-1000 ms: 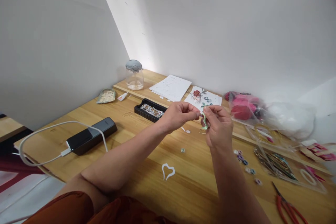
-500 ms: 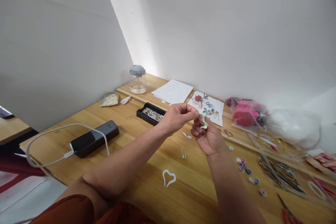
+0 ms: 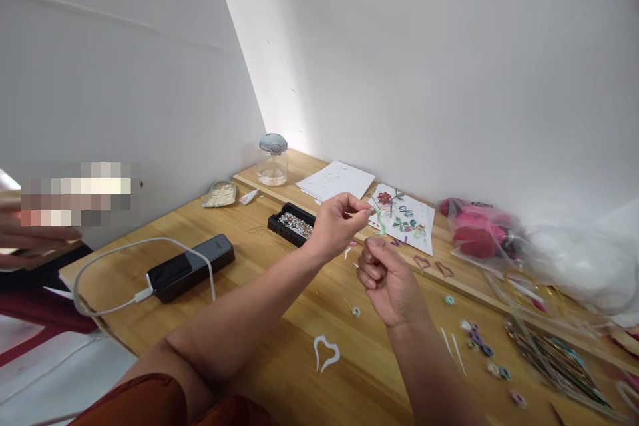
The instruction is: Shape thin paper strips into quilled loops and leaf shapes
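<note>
Over the middle of the table, my left hand (image 3: 337, 226) is closed in a pinch. At its fingertips is a small wavy pale green strip (image 3: 380, 221), its edges blurred. My right hand (image 3: 388, 279) is just below and to the right, fingers curled in with the thumb on top; what they hold, if anything, is hidden. The hands are apart. On the wood below lies a white heart-shaped outline (image 3: 327, 354), with a small pale green coil (image 3: 356, 311) above it. Two thin white strips (image 3: 453, 351) lie right of my right forearm.
A black tray of beads (image 3: 295, 225) stands beyond my left hand. Behind are a lidded clear jar (image 3: 272, 166), white paper sheets (image 3: 335, 181) and a sheet with colourful flower pieces (image 3: 417, 219). A corded black device (image 3: 192, 267) lies left; small coils (image 3: 479, 343) lie right.
My hands have drawn apart; the green strip has left my right fingers and is at my left fingertips. The view has shifted slightly, and a pixelated patch with part of a hand appears at far left.
</note>
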Motion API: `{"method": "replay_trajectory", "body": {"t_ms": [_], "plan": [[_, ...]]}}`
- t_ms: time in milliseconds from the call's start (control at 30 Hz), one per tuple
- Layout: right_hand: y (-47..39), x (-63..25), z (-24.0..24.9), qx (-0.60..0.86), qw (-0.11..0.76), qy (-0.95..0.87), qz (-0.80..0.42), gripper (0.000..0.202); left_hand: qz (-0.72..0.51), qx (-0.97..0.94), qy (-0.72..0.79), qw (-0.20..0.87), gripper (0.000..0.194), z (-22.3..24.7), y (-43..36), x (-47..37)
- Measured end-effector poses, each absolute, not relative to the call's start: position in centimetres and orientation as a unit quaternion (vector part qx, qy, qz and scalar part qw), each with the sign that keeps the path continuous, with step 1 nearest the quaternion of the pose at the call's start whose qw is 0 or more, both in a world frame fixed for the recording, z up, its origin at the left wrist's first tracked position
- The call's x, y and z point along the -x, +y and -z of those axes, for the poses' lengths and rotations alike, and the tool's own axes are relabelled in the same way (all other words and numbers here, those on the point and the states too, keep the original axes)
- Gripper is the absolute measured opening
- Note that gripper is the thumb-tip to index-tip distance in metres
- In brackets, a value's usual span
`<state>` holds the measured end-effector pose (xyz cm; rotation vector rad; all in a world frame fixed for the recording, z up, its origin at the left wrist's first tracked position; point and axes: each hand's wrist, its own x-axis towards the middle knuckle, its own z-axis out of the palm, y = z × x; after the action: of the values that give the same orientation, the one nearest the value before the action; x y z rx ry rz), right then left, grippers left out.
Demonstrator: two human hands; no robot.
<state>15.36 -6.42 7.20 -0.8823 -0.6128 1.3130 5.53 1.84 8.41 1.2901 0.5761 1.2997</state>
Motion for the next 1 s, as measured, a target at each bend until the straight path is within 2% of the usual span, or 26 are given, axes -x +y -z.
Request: {"method": "replay_trajectory", "body": {"t_ms": [100,267,367,600,733,867,1000], "plan": [[-6.9,-16.0,-7.6,0.446,0.679,-0.364,-0.455,0.023,-0.54,-0.572,0.255,0.562,0.015,-8.6,2.1,-5.1],[-7.4,-18.1,-9.0,0.54,0.675,-0.484,-0.134,0.015,-0.457,-0.615,0.242,0.595,0.019,-9.1,2.1,-4.7],[-7.2,-19.2,-9.4,0.54,0.677,-0.492,-0.085,0.014,-0.393,-0.624,0.219,0.639,0.018,-9.3,1.6,-4.7],[-6.0,-19.9,-8.4,0.523,0.699,-0.458,-0.169,0.02,-0.323,-0.618,0.175,0.695,0.015,-9.1,1.0,-4.9],[-5.5,-19.6,-7.9,0.493,0.712,-0.383,-0.322,0.025,-0.332,-0.599,0.161,0.711,0.015,-9.4,1.1,-4.8],[-5.3,-18.7,-7.4,0.451,0.686,-0.292,-0.491,0.031,-0.378,-0.573,0.175,0.706,0.017,-9.5,1.3,-4.7],[-5.4,-17.5,-6.9,0.388,0.662,-0.254,-0.589,0.03,-0.44,-0.556,0.21,0.674,0.018,-9.0,1.7,-4.9]]}}
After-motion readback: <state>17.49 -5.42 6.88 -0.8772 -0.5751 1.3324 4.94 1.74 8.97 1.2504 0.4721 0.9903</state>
